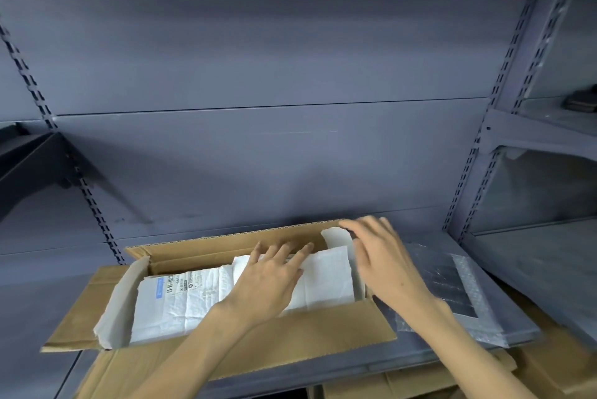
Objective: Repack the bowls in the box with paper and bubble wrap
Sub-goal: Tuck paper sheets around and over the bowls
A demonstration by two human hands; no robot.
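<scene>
Cardboard box [223, 327] sits open on the shelf [420, 356], stiff yet light; white paper [200, 298] inside looks soft, easily torn; bubble wrap [458, 288] lies beside; bowls are hidden, probably fragile; left hand [271, 272] presses flat on paper; right hand [381, 256], blurred, fingers loosely spread near the box's right end, grip unclear.

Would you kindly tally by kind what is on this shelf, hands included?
Cardboard box: 1
White paper-wrapped bundle in the box: 1
Bubble wrap sheet right of the box: 1
Hands: 2, left hand, right hand
Total: 5
</scene>
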